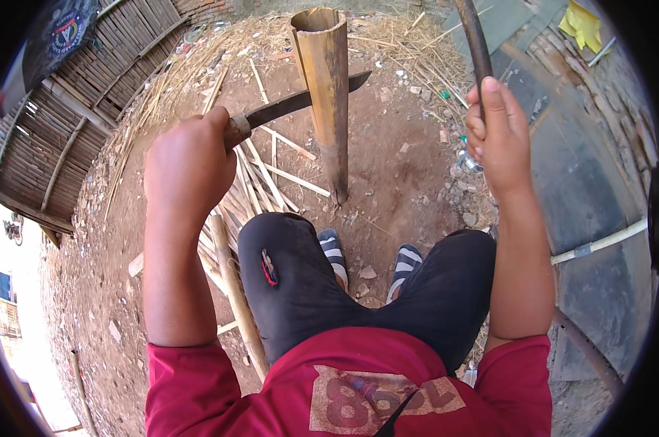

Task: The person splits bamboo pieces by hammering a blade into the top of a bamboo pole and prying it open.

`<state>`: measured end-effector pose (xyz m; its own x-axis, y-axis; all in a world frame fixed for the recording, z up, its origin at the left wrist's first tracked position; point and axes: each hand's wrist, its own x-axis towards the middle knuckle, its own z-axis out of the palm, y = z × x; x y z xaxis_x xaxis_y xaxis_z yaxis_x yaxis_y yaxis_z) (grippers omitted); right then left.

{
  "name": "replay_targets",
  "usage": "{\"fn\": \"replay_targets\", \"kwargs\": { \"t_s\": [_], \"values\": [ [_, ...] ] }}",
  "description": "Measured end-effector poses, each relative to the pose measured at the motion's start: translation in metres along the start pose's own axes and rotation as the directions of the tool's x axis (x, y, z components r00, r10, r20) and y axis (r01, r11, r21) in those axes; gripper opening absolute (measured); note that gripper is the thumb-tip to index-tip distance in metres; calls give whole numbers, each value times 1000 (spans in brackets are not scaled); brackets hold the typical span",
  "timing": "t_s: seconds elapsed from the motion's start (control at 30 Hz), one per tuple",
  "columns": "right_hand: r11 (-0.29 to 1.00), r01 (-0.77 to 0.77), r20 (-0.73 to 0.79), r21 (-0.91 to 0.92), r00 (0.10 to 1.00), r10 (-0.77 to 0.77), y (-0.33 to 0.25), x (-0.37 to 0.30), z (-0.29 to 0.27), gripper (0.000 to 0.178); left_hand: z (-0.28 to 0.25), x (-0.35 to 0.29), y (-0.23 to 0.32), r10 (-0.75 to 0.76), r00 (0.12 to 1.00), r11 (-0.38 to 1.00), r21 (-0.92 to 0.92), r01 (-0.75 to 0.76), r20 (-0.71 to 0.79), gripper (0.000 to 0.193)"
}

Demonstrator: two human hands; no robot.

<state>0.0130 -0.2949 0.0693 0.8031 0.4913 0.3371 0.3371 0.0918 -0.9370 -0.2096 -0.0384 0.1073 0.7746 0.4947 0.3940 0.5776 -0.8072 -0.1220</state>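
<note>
An upright bamboo section stands on the dirt in front of me, its hollow rim at the top. My left hand is closed around the wooden handle of a machete. The blade crosses the bamboo below its rim, the middle part hidden by the bamboo and the tip showing on the right. A slit runs down from the rim on the left side toward the blade. To the right of the bamboo, my right hand grips a dark wooden stick, raised and apart from the machete.
Split bamboo strips lie on the ground left of the upright piece. A bamboo pole lies beside my left leg. Left stands a bamboo slat wall; right are dark sheets and a pale pole. Straw covers the far ground.
</note>
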Motion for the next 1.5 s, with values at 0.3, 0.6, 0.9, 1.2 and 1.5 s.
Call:
{"fn": "replay_targets", "kwargs": {
  "t_s": [0.3,0.6,0.9,1.2,1.5],
  "values": [
    [981,-146,1,128,989,148,33,-16,10,36,7,-2,-4,52,998,999,8,-52,-19,11],
    [834,147,190,-532,981,-52,73,-14,22,44,0,-4,-2,63,998,997,37,-62,-9,10],
    [956,95,126,-278,990,-61,73,-19,13,43,5,-2,-5,77,997,997,-2,-77,-27,11],
    [976,-155,54,151,988,148,44,-20,9,41,7,-1,-4,16,1000,1000,-25,-16,21,17],
    [899,-109,-78,424,985,156,73,-30,-23,44,-4,66,14,236,971,969,-63,-238,-38,18]
  ]
}}
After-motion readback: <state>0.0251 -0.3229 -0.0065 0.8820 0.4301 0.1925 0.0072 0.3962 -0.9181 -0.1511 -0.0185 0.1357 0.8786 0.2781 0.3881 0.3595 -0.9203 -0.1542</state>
